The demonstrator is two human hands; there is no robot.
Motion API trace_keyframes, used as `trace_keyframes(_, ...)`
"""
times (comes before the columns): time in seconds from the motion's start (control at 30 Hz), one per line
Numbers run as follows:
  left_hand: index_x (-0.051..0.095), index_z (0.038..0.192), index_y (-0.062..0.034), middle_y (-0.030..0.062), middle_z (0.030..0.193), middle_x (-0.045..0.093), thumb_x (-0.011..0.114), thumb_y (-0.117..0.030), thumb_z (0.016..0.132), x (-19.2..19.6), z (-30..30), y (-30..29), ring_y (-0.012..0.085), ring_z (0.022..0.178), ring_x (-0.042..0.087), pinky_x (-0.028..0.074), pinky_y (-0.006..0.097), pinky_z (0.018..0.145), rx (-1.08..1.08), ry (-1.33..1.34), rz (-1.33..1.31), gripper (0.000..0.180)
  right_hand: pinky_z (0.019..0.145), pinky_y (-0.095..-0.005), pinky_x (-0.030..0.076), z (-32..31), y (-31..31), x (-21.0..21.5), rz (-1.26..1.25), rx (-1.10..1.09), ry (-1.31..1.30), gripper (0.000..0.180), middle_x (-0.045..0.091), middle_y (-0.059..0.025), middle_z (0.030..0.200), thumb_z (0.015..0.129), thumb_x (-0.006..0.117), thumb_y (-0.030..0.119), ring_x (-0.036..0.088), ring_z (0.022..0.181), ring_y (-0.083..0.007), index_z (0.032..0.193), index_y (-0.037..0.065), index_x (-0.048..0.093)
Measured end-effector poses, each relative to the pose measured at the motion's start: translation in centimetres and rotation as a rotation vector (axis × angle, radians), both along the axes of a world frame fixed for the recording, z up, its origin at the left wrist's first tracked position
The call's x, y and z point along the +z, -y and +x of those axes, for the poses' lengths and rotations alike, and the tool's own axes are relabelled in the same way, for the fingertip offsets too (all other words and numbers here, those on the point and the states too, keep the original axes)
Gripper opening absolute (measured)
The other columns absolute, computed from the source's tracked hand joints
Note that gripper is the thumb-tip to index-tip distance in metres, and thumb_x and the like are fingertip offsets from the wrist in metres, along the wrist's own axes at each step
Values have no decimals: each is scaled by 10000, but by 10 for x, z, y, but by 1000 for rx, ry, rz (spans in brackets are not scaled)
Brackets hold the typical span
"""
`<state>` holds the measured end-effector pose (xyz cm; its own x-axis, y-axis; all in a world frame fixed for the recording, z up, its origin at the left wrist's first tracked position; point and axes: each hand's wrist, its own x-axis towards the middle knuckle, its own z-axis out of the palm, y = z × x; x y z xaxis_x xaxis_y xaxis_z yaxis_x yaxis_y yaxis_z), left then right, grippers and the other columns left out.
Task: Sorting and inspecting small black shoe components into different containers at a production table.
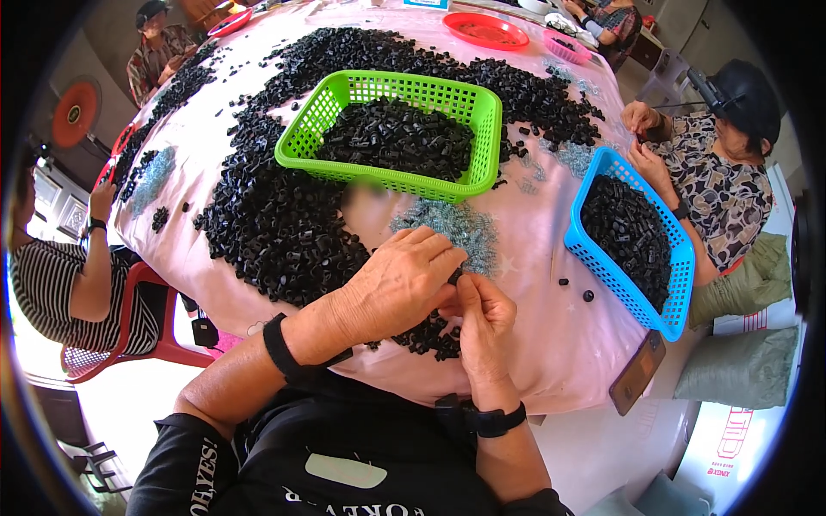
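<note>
My left hand [397, 282] and my right hand [487, 325] meet just above the table's near edge, fingers closed. A small black plastic part [455, 275] shows between their fingertips, mostly covered by them. Right behind my hands lies a heap of fine silvery, wire-like pieces [452, 225]. To the left of my left hand spreads a broad pile of small black plastic parts [275, 228]. A smaller cluster of black parts [428, 337] lies beneath my hands. Each of my wrists wears a black band.
Ahead stands a green basket [391, 179] of black parts; at the right edge, a blue basket [615, 282] of them tilts near a phone [637, 373]. Co-workers sit left, far left, right and far right. A red tray [486, 31] lies at the back.
</note>
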<state>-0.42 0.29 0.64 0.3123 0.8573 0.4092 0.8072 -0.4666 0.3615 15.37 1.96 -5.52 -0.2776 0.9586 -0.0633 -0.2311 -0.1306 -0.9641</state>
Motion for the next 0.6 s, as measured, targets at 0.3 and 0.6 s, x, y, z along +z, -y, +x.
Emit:
trace_keyframes(0.3,626,1086,50,143,923,617,774,-113,730,0,2,2,326,861,609,529,400,756,5,-2,-3,419,572,-205,496,1,1,5,-1,-3,-2,200,688,-27,756,997,648,156,614,635,-73,980,-28,722)
trace_keyframes(0.6,639,996,27,109,844,586,748,-135,750,0,1,3,299,771,564,505,393,682,-53,-30,46,313,546,-200,468,2,3,0,35,-10,-41,173,680,-19,728,987,646,115,599,624,-61,916,-20,727)
